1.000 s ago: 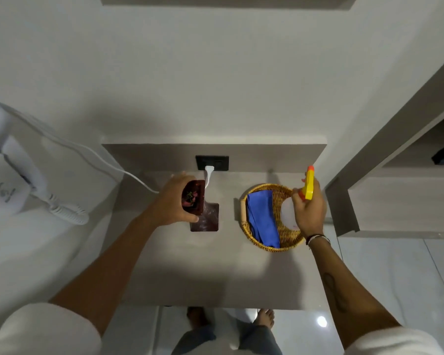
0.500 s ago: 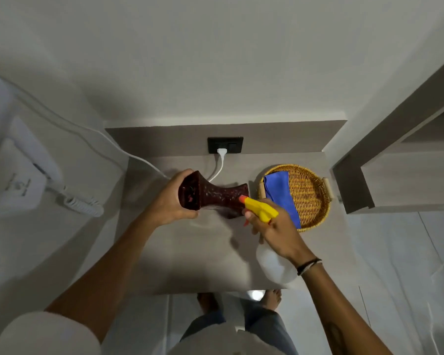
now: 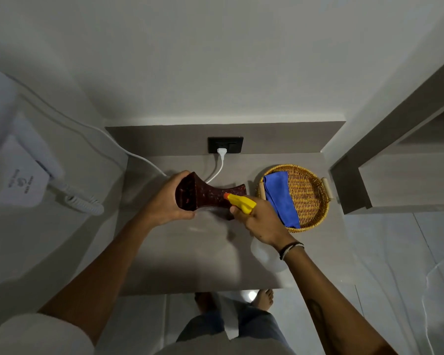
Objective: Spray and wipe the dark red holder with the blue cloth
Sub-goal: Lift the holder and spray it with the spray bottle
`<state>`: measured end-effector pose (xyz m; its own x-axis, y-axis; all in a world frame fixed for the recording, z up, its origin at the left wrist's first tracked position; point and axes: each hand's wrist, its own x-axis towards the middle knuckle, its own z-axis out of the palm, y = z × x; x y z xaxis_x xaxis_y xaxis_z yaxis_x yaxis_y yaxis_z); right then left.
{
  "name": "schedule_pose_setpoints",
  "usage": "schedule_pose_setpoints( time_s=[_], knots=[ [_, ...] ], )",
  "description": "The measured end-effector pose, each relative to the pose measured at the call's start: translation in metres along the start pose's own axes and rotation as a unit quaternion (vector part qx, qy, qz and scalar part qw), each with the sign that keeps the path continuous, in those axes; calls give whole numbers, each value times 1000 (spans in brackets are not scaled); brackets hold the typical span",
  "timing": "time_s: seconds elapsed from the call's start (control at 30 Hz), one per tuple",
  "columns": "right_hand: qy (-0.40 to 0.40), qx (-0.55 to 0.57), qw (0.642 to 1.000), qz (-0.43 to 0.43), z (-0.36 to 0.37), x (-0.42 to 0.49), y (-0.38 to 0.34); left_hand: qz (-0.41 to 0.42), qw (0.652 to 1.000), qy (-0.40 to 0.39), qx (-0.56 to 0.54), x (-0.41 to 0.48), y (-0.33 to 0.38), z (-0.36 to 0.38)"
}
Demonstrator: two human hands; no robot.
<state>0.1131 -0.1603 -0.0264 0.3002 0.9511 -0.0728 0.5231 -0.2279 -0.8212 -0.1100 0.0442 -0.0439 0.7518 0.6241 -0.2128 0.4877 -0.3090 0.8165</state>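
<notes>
My left hand (image 3: pixel 167 201) grips the dark red holder (image 3: pixel 208 193) by its wide open end and holds it on its side above the counter. My right hand (image 3: pixel 260 221) is closed around a spray bottle (image 3: pixel 241 201) with a yellow head and orange nozzle; the nozzle points at the holder's narrow middle, almost touching it. The bottle's pale body (image 3: pixel 267 254) hangs below my wrist. The blue cloth (image 3: pixel 280 198) lies folded in the left half of a round wicker basket (image 3: pixel 310 196) to the right.
The grey counter (image 3: pixel 190 257) sits in a niche with walls at the back and left. A black socket (image 3: pixel 225 144) holds a white plug and cable. A white wall-mounted dryer (image 3: pixel 21 180) with a coiled cord hangs at left. A shelf unit (image 3: pixel 395 180) stands at right.
The holder was lifted off the counter and turned on its side. My right hand brought the spray bottle from over the basket to the holder. Since half a second ago little has moved.
</notes>
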Motion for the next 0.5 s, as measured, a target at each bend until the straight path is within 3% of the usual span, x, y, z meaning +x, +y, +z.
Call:
schedule_pose_setpoints(
  time_s=[0.17,0.33,0.5],
  knots=[
    [-15,-41,999,-20,-6,-7,-2,-8,999,27,23,3,11,0],
    [-3,-38,999,-20,-14,-16,2,-109,991,76,1,10,30,3],
    [-44,-51,997,-43,-15,-16,-6,-184,980,67,-39,11,39,7]
  ],
)
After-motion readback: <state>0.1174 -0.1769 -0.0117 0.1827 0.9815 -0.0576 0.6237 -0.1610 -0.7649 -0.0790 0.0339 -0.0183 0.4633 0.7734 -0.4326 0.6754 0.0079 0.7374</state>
